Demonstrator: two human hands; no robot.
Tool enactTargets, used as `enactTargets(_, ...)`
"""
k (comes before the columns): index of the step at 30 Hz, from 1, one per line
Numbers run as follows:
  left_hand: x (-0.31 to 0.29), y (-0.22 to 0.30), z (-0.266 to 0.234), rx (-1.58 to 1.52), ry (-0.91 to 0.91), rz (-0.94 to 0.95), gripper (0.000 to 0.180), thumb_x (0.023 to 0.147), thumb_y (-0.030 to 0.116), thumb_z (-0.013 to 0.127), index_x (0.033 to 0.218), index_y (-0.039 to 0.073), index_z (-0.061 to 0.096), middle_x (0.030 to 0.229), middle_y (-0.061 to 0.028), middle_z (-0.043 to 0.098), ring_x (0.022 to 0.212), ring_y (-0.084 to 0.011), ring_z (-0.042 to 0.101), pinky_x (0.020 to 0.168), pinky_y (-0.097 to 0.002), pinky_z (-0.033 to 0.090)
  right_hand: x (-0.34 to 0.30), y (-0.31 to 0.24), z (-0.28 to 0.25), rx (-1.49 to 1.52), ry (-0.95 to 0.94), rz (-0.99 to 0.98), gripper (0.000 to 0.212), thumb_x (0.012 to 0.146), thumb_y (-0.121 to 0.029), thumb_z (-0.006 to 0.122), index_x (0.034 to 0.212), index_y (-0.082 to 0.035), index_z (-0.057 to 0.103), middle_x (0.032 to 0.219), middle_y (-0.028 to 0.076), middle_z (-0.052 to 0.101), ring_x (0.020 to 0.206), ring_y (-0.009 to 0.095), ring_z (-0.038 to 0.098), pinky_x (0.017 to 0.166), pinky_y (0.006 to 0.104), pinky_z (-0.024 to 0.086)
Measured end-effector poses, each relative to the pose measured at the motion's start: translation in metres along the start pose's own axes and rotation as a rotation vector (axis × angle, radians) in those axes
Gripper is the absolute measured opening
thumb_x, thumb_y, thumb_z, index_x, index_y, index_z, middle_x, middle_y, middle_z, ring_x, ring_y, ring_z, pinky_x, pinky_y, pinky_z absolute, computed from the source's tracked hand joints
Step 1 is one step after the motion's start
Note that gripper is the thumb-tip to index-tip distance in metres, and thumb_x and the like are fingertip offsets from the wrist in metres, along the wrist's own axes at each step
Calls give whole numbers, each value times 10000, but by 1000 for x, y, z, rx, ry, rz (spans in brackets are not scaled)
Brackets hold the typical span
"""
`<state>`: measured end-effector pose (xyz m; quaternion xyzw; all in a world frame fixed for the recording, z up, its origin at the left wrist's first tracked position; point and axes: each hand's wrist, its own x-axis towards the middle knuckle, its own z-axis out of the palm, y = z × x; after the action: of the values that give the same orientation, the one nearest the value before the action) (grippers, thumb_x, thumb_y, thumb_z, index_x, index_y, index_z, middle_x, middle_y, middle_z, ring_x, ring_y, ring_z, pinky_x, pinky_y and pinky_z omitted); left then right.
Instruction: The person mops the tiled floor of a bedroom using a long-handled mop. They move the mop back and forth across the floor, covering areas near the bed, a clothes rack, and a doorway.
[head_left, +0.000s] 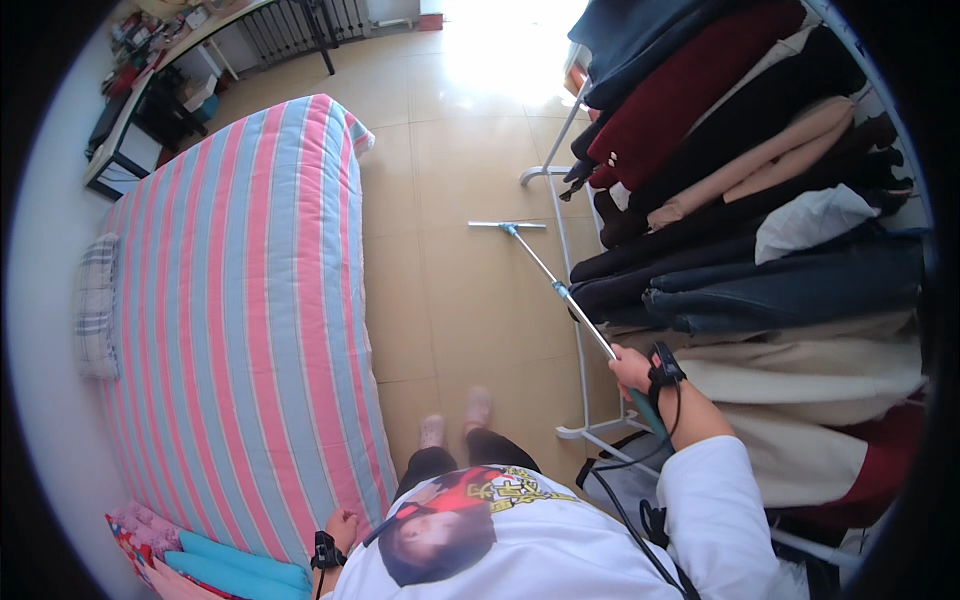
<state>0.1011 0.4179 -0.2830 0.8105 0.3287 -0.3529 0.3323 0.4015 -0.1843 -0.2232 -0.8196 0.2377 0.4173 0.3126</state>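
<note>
My right hand [632,370] is wrapped round the pole of a long-handled floor squeegee [538,262]. The pole is silver with blue joints, and its green grip end runs back under my forearm. Its narrow, flat head [482,224] is on the tiled floor ahead, between the bed and the clothes rack. My left hand [343,528] hangs low by the bed's near edge, fingers curled in, with nothing seen in them. Both wrists wear black straps with a device, and a cable runs from the right one.
A bed with a pink and blue striped cover [240,300] fills the left side. On the right, a white rack [563,240] holds many hanging clothes [780,300]. Tiled floor [420,270] runs between them. A cluttered desk [195,40] stands far left. My feet are near the bed.
</note>
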Motion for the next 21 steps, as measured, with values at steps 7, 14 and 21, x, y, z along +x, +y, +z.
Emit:
enactTargets(7,56,15,-26,-50,7,199,254,846,199,546,968,-18,598,868,-168,655,809,-263,635,723,-358,487,-127,68,86,112,-92,133,257,883,-101,409,1134,-49,428,569,120,511,407,215,535,366,359,456)
enactTargets(14,101,-30,-49,-159,14,294,231,836,177,546,961,-10,598,849,-168,645,802,-255,629,716,-346,485,-283,105,199,57,-178,245,300,898,-137,416,1194,-89,415,590,106,529,451,206,552,431,356,462)
enactTargets(21,98,-92,-57,-32,36,77,198,810,146,539,917,-2,614,790,-137,651,730,-247,624,661,-360,490,-303,99,248,11,89,-89,400,880,-171,453,1278,-137,434,733,190,586,655,284,600,611,389,487)
